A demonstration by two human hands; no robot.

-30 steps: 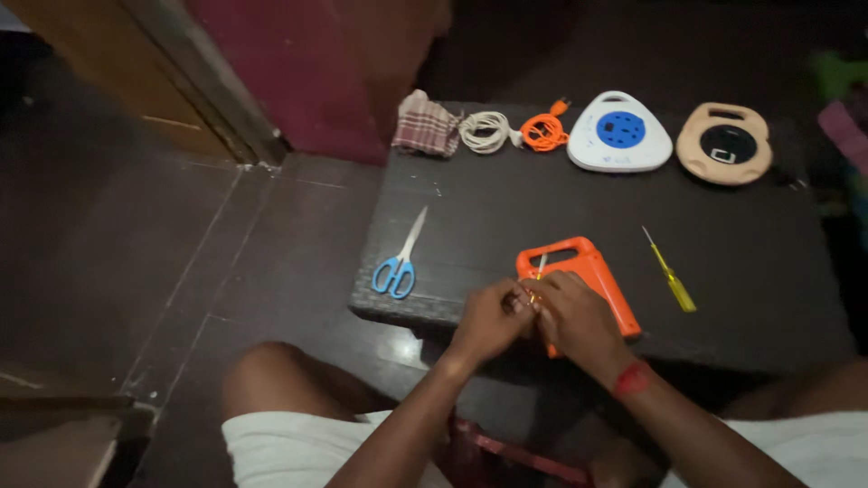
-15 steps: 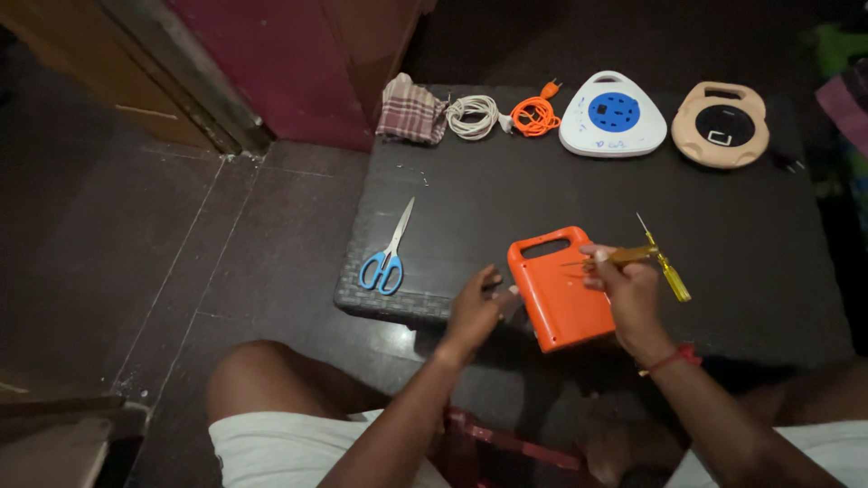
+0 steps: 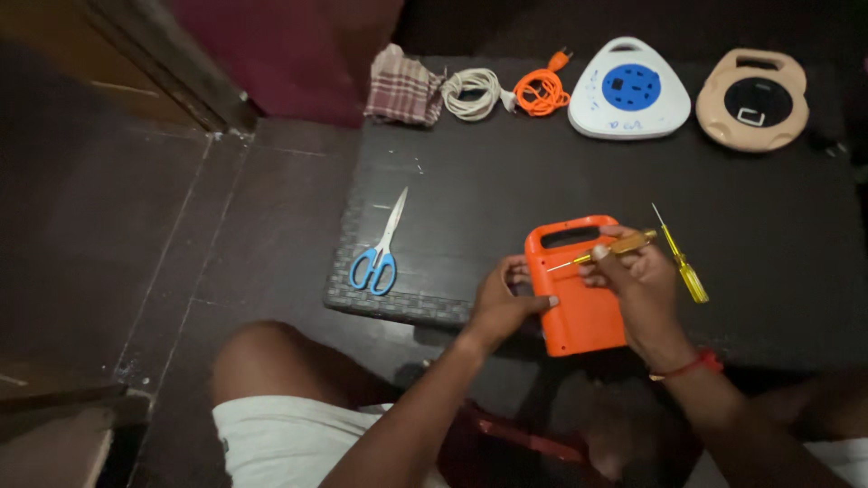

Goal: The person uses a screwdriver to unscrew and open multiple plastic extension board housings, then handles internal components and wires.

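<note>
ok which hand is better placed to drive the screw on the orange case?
Right, probably. The right hand already grips a screwdriver with its tip on the orange case, while the left hand steadies the case's edge.

Orange flat case [image 3: 583, 298] with handle slot, at centre. Amber-yellow screwdriver [image 3: 608, 249] across the case's top edge, shaft silver. Second screwdriver [image 3: 684, 268], at 3 o'clock of the case: clear yellow handle, pale metal blade. Scissors [image 3: 379, 250], at 9 o'clock: blue handles, silver blades. Cloth [image 3: 403, 87], at 11 o'clock: red-brown and cream check. Coiled cable [image 3: 474, 91]: off-white. Coiled cable [image 3: 541, 90] beside it: bright orange. Rounded triangular reel [image 3: 628, 89], at 12 o'clock: white body, blue disc. Round reel [image 3: 754, 99], at 1 o'clock: beige body, black disc. Table [image 3: 470, 190]: dark, nearly black, woven texture along its near rim. Wristband [image 3: 692, 365]: red. Shorts [image 3: 289, 443]: white.
</note>
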